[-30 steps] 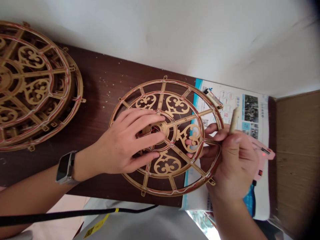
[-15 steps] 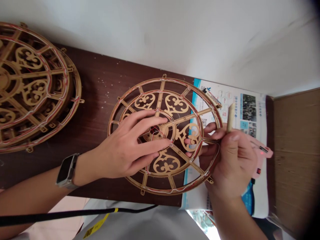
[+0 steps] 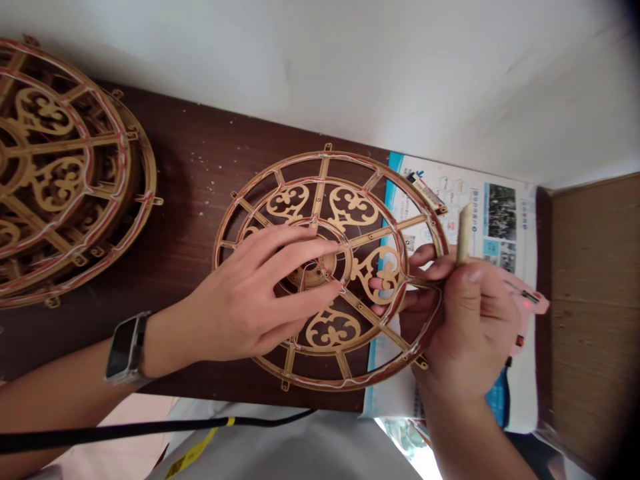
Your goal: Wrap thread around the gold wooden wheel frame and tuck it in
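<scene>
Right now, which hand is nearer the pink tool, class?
Right: the right hand partly covers the pink tool from view; the left hand is farther off, over the round frame.

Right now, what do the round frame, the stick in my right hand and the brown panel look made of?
Round frame: metal or perhaps plastic, satin gold sheen. Stick: possibly wood, pale and matte. Brown panel: probably cardboard, matte with faint creases.
</scene>
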A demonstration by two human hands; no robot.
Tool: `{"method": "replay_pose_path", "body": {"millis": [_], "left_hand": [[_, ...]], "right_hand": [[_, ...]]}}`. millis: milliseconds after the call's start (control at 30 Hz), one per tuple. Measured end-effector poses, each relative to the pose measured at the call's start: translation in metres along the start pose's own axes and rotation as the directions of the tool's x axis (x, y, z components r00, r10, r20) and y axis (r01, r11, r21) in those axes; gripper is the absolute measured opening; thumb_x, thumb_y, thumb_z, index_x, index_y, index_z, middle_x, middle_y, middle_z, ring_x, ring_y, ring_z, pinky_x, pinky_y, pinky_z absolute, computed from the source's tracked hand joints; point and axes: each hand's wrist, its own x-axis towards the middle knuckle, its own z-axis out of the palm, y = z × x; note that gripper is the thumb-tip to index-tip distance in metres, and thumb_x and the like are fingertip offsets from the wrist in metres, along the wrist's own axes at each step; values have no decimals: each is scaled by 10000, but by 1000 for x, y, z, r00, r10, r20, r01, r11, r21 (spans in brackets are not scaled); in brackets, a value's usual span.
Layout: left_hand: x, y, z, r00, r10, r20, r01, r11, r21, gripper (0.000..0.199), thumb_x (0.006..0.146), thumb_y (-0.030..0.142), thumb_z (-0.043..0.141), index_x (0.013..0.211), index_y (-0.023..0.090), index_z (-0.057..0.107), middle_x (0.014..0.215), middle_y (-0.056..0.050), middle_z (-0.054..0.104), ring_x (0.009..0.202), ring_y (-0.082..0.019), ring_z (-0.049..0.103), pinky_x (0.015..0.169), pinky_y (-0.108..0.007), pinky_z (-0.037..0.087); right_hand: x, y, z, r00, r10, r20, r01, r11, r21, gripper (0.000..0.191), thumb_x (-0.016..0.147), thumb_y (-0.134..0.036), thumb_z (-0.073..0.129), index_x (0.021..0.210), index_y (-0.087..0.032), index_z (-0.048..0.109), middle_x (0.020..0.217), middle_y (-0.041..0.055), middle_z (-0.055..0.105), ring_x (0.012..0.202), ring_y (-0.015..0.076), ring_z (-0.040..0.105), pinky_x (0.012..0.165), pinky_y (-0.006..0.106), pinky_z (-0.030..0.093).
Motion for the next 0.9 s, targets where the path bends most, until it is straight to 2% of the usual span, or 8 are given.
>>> {"method": "replay_pose_path", "body": {"millis": [233,467,733,900], "left_hand": [[0,-2,3,1000,8,-2,-8,1000,-26,443,1003,109,701,1436,196,683,1648,-186,556,1543,-394,496,1249,-664,506],[0,1,3,1000,-6,13,6,1000,-3,370,1050,205,699,1420,209,683,1657,-182,548,1529,-408,496,1244,-674,485],[0,3,5,1000,-21,9,21,1000,-6,342,1061,215,696,1402,204,691,1650,-182,546,1506,-419,508,1233,-662,479],[3,7,7,998,-59,14,59,998,-36,317,1073,227,687,1386,183,703,1646,-193,548,1527,-411,499,1253,-638,470]], "right_hand": [[0,-1,0,999,44,-21,-45,998,-33,241,1060,-369,734,887,-211,791,997,62,650,767,172,694,412,230,599],[-1,0,0,998,51,-23,-51,999,-15,237,1051,-374,747,884,-209,776,994,70,632,859,200,703,451,252,650],[-1,-1,0,999,32,-25,-34,998,-48,256,1076,-369,713,885,-212,779,1000,65,663,729,160,713,354,178,544],[-1,0,0,1000,19,-19,-20,999,-37,243,1073,-343,716,885,-211,796,986,68,666,770,173,726,350,166,527]]}}
